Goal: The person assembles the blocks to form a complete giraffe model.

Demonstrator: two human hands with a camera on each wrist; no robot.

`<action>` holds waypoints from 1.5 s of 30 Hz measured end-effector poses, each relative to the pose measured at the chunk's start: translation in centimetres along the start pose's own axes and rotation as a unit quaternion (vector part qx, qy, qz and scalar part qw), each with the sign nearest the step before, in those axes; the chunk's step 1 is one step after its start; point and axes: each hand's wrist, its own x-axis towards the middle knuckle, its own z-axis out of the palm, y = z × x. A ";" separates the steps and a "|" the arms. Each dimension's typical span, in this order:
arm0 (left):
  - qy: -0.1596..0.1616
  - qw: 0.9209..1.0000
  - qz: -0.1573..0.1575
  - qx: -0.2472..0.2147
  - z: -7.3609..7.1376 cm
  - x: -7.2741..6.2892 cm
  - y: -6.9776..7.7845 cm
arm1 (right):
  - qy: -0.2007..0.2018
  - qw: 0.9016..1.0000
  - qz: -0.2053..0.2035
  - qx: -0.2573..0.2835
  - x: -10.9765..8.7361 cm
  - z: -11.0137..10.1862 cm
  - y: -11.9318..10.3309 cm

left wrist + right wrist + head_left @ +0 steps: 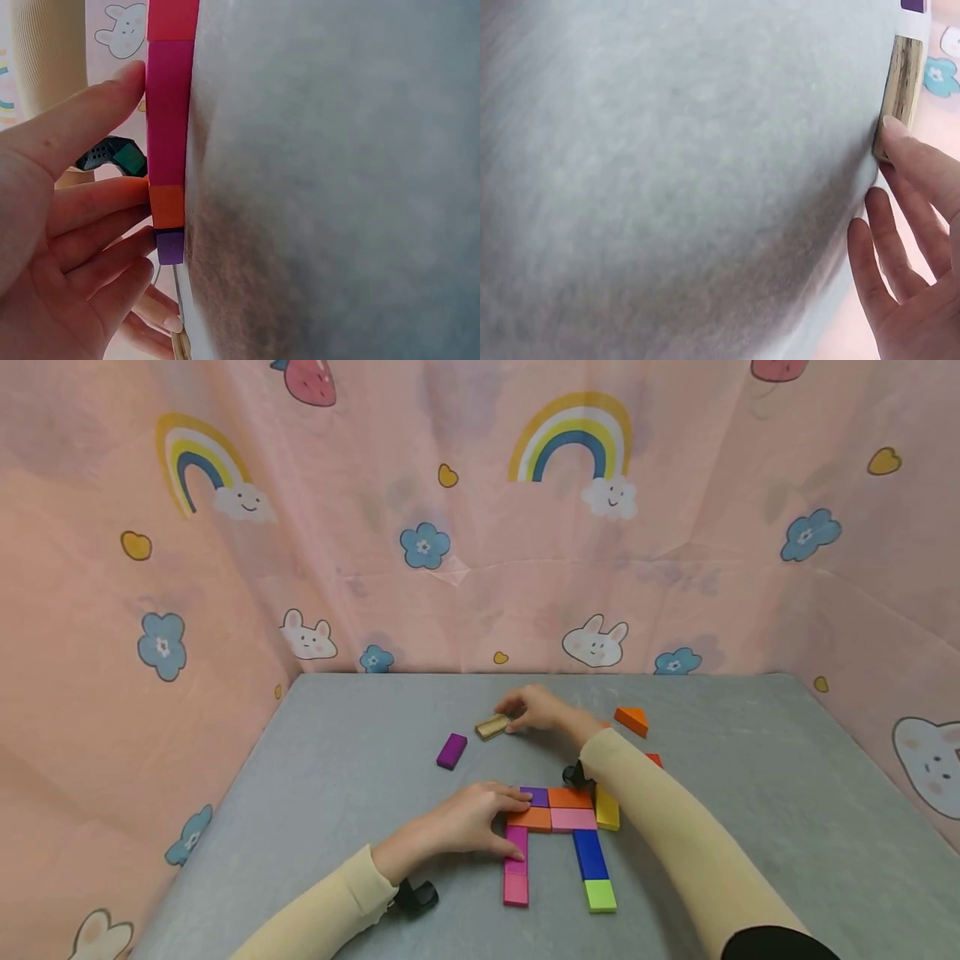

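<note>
Toward the back of the table, my right hand point(540, 708) pinches one end of a plain wooden block point(490, 727) between thumb and fingers. The right wrist view shows the thumb on the block's near end and the other fingers spread beside it. My left hand point(461, 820) rests against a flat arrangement of coloured blocks, its fingers fairly straight. Its fingertips touch the orange block point(529, 819) and the purple block point(537, 797), while the thumb lies at the magenta block point(517, 837). A purple block point(452, 751) lies alone, left of the wooden one.
The arrangement also has an orange block point(570, 798), a pink block point(573, 819), a blue block point(590, 855), a lime green block point(600, 896) and a yellow block point(607, 810). An orange triangular block point(632, 720) lies behind the right forearm, which partly hides a red block point(655, 760).
</note>
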 end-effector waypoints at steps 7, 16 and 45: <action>-0.005 1.000 -0.005 -0.008 0.1 0.1 0.0 | 0.007 1.000 0.020 0.017 -1.1 -0.7 0.5; -0.003 1.000 -0.007 0.000 0.1 0.0 0.1 | 0.006 0.999 0.043 0.015 -3.2 -1.8 1.8; -0.008 1.000 -0.009 -0.006 0.1 -0.1 0.1 | -0.012 0.999 0.019 0.039 -5.0 -1.4 0.2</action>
